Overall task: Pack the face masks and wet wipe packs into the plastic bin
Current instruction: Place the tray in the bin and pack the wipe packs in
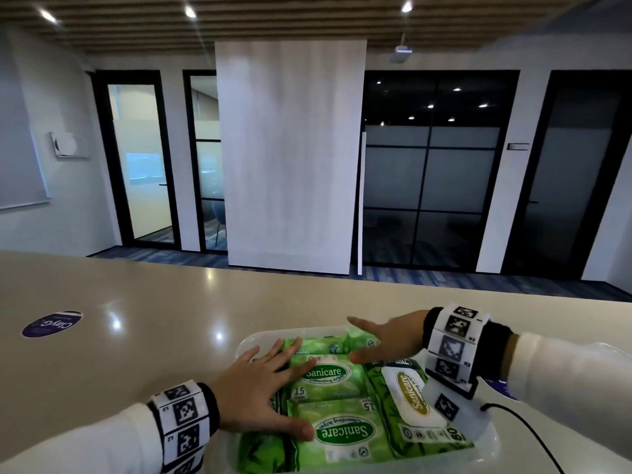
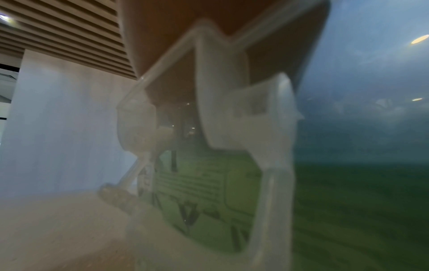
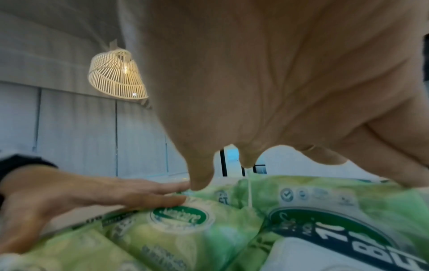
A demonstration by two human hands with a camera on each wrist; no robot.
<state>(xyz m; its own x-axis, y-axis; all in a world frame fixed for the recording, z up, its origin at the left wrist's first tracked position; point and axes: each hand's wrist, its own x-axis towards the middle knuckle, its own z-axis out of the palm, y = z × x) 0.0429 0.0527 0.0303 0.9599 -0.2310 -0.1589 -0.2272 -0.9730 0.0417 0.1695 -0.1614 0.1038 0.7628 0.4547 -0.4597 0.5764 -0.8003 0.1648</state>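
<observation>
Left hand (image 1: 254, 395) flat, fingers spread on Sanicare wipe packs (image 1: 337, 429) in clear plastic bin (image 1: 246, 343); right hand (image 1: 390, 335) flat above them.

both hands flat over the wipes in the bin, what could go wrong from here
1. The wet wipe packs are stacked about level with the plastic bin rim; when the left hand lifts, the top ones may slide out.
2. The right hand hovers with its wrist cable trailing beside the bin; it might snag.
</observation>
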